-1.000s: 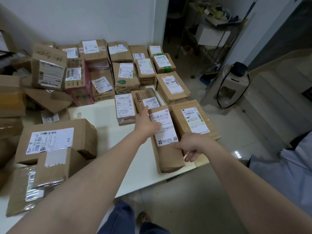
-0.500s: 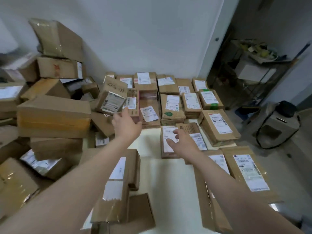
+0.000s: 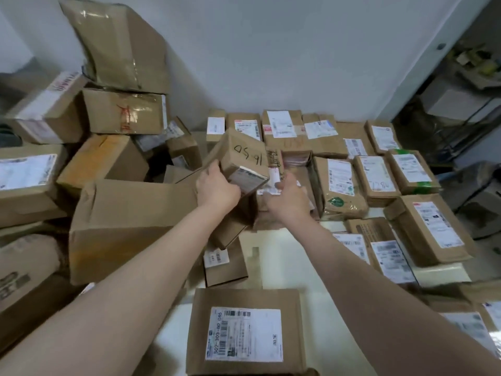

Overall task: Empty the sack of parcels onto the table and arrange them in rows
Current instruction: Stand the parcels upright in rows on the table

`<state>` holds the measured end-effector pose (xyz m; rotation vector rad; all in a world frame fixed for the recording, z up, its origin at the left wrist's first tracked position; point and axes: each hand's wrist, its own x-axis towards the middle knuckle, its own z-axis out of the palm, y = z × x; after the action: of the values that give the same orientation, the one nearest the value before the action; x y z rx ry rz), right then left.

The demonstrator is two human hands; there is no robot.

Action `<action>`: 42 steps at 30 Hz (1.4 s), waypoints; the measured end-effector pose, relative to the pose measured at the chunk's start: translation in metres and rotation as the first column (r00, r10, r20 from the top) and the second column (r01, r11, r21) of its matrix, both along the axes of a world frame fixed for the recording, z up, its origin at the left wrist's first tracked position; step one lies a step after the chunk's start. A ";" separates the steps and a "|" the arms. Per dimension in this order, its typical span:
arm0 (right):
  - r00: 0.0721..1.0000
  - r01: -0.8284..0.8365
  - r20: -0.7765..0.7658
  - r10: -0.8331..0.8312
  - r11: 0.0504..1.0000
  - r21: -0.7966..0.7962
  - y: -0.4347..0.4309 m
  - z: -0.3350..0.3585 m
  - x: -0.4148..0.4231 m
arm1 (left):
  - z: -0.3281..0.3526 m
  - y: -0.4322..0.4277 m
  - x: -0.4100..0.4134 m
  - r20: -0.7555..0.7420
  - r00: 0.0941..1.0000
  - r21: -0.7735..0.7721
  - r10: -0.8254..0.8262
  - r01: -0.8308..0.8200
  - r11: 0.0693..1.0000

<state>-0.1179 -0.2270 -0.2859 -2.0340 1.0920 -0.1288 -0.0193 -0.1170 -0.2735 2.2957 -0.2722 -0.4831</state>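
Now left hand (image 3: 217,189) is gripping stiff, likely light box (image 3: 238,157) by its lower corner. Right hand (image 3: 287,198) is hovering just beside it; grip unclear.

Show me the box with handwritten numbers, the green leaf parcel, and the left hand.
box with handwritten numbers (image 3: 240,158): head view, top face.
green leaf parcel (image 3: 340,183): head view, white label.
left hand (image 3: 217,191): head view, back of hand.

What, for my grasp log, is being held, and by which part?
The left hand grips the hand-numbered cardboard box at its near left corner. The right hand is at its near right side; whether it holds cannot be told.
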 end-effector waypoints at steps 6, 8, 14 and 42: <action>0.921 -0.078 0.390 -0.030 0.962 0.260 0.000 0.006 0.004 | 0.010 -0.001 -0.015 0.215 0.974 -0.070 0.064 -0.050 0.996; 0.807 -0.056 0.559 -0.193 0.916 0.397 -0.006 0.022 -0.007 | 0.029 0.000 -0.023 0.342 0.938 -0.152 0.059 -0.007 0.988; 0.628 0.009 0.678 -0.383 0.874 0.486 -0.022 0.041 -0.057 | 0.067 -0.015 -0.092 0.519 0.849 -0.337 0.098 0.097 0.937; 0.998 -0.022 -0.063 0.020 0.999 -0.024 0.000 -0.056 -0.182 | -0.043 -0.012 -0.177 -0.081 0.981 0.103 -0.178 0.186 0.977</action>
<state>-0.2998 -0.2274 -0.3420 -2.0826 1.1121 -0.0686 -0.1964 -0.1291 -0.3166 2.3660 -0.4330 -0.6868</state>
